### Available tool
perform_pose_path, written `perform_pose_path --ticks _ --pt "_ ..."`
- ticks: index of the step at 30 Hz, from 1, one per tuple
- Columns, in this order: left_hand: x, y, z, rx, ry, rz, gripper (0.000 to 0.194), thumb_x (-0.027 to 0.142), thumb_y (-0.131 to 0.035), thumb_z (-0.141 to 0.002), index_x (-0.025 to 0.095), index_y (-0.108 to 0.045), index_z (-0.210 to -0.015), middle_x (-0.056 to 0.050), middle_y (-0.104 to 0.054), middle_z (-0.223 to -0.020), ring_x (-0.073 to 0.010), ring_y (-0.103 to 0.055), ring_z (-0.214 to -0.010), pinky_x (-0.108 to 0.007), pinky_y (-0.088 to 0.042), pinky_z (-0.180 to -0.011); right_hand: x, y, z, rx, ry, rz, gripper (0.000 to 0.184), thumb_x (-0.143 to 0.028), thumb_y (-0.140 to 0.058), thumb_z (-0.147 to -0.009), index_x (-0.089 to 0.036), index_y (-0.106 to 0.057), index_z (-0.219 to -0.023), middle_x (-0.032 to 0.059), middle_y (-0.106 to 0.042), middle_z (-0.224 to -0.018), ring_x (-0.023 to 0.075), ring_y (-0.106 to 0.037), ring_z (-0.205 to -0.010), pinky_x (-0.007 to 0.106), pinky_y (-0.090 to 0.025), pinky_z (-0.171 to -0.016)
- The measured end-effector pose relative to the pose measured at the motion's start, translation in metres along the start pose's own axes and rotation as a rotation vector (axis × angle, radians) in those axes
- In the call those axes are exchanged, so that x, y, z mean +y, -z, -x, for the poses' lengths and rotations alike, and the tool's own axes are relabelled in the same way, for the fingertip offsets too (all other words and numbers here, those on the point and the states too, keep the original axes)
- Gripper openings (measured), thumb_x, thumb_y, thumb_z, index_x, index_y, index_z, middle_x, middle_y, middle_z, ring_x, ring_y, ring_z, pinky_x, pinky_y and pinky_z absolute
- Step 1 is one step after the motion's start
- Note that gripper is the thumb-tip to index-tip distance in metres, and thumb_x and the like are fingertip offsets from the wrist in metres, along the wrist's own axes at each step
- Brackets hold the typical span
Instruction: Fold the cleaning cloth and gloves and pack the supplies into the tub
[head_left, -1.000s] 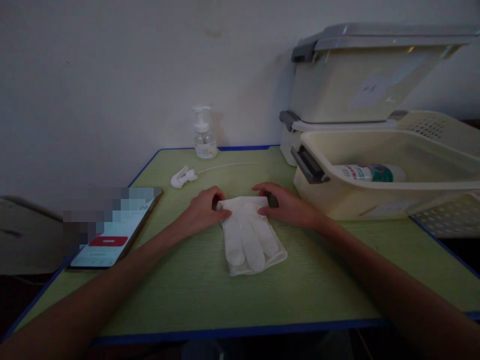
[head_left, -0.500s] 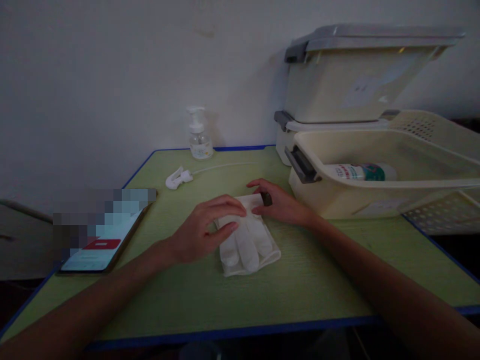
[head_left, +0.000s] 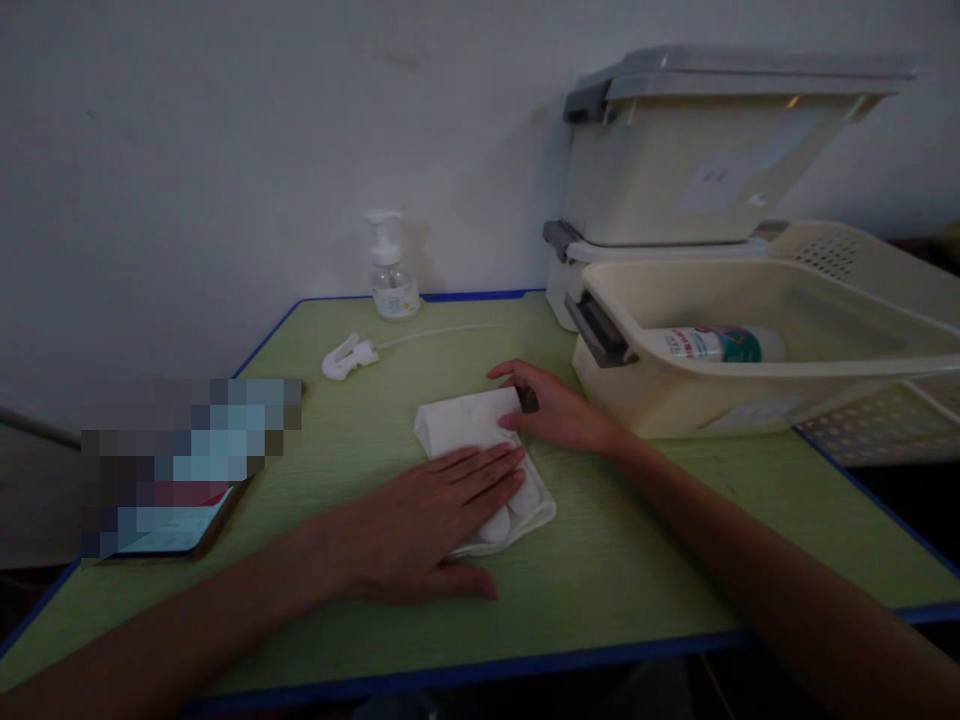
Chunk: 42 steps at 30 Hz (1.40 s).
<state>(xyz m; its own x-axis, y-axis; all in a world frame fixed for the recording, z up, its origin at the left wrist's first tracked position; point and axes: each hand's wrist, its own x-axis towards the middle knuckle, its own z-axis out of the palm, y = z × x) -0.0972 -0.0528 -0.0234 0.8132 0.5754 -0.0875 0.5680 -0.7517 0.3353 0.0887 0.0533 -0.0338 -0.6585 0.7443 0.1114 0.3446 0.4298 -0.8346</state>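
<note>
A folded white disposable glove lies flat on the green table, its finger ends towards the near side. My left hand rests palm down across its lower left part, fingers stretched out and thumb spread towards the near edge; it covers some of the glove's fingers. At the glove's upper right edge is my right hand, its thumb touching the white material. The index finger of that hand reaches out beyond the top edge, apart from the thumb, and its other fingers are partly hidden.
A pump bottle stands by the wall, with a white spray head and tube before it. A phone leans at left. On the right, a cream basket holds a bottle; lidded boxes are stacked behind.
My left hand has moved down from the glove's upper part and flattened onto its lower part, uncovering the folded upper end. The right hand has stayed nearly in place.
</note>
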Motion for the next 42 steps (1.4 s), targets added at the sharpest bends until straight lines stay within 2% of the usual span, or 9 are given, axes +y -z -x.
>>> perform_pose_path --ticks 5,9,13,17,22,26,33,42 --pt "0.0 0.001 0.004 0.054 -0.081 -0.008 0.078 0.047 -0.049 -0.084 0.013 -0.013 -0.144 -0.015 -0.011 -0.149 -0.0252 -0.011 -0.138 -0.039 -0.014 -0.113 0.0 0.0 0.0 0.013 0.001 0.018 0.042 -0.008 -0.058 -0.068 -0.017 -0.046 -0.107 -0.0022 -0.048 -0.077 0.0109 -0.047 -0.069 0.023 -0.04 -0.06" --pt "0.006 0.01 0.006 0.011 -0.158 0.031 0.077 0.047 -0.049 -0.084 0.013 -0.014 -0.144 -0.013 -0.015 -0.149 -0.0232 -0.015 -0.138 -0.036 -0.016 -0.113 0.0 0.0 0.0 0.023 -0.012 0.037 0.041 -0.009 -0.059 -0.067 -0.017 -0.048 -0.106 -0.0016 -0.049 -0.079 0.0118 -0.047 -0.071 0.025 -0.041 -0.062" --pt "0.01 0.013 0.005 -0.047 -0.102 0.094 0.077 0.049 -0.049 -0.084 0.012 -0.017 -0.143 -0.014 -0.018 -0.147 -0.0239 -0.02 -0.136 -0.037 -0.02 -0.112 0.001 -0.001 0.001 0.011 -0.018 0.007 0.04 -0.01 -0.059 -0.068 -0.017 -0.048 -0.106 -0.0013 -0.05 -0.08 0.0121 -0.048 -0.071 0.025 -0.04 -0.062" --pt "0.012 0.012 0.003 -0.046 -0.077 0.129 0.08 0.049 -0.054 -0.081 0.015 -0.018 -0.143 -0.013 -0.018 -0.147 -0.0259 -0.02 -0.136 -0.04 -0.02 -0.112 0.001 -0.001 0.001 0.015 -0.014 0.025 0.04 -0.01 -0.06 -0.068 -0.017 -0.048 -0.105 -0.0009 -0.051 -0.082 0.0118 -0.048 -0.07 0.025 -0.041 -0.064" --pt "0.013 0.009 0.005 -0.025 -0.073 0.116 0.081 0.053 -0.051 -0.081 0.013 -0.017 -0.143 -0.016 -0.018 -0.147 -0.0266 -0.021 -0.136 -0.04 -0.021 -0.112 0.001 -0.001 0.0 0.02 -0.007 0.017 0.038 -0.009 -0.06 -0.067 -0.018 -0.049 -0.102 -0.0026 -0.05 -0.077 0.0112 -0.047 -0.068 0.024 -0.04 -0.062" --pt "0.011 0.004 0.006 0.001 -0.103 0.07 0.085 0.053 -0.052 -0.081 0.009 -0.015 -0.143 -0.017 -0.018 -0.147 -0.0259 -0.021 -0.136 -0.036 -0.02 -0.112 -0.002 -0.002 -0.001 0.055 -0.031 -0.045 0.037 -0.006 -0.06 -0.063 -0.017 -0.05 -0.097 -0.0053 -0.046 -0.069 0.0095 -0.044 -0.061 0.022 -0.036 -0.056" --pt "0.01 0.004 0.006 -0.019 -0.104 0.044 0.08 0.05 -0.05 -0.083 0.005 -0.02 -0.141 -0.016 -0.017 -0.148 -0.0235 -0.018 -0.137 -0.033 -0.018 -0.113 -0.005 -0.003 -0.002 0.063 -0.031 -0.214 0.035 -0.007 -0.059 -0.061 -0.019 -0.048 -0.091 -0.0054 -0.045 -0.069 0.0094 -0.046 -0.062 0.022 -0.038 -0.056" --pt "0.002 0.007 0.005 -0.015 -0.115 0.029 0.079 0.05 -0.051 -0.082 0.004 -0.024 -0.14 -0.015 -0.018 -0.148 -0.022 -0.017 -0.138 -0.032 -0.015 -0.113 -0.007 -0.009 -0.002 0.201 0.044 -0.255 0.036 -0.012 -0.058 -0.061 -0.02 -0.049 -0.095 -0.0042 -0.044 -0.073 0.0098 -0.045 -0.064 0.022 -0.038 -0.057"
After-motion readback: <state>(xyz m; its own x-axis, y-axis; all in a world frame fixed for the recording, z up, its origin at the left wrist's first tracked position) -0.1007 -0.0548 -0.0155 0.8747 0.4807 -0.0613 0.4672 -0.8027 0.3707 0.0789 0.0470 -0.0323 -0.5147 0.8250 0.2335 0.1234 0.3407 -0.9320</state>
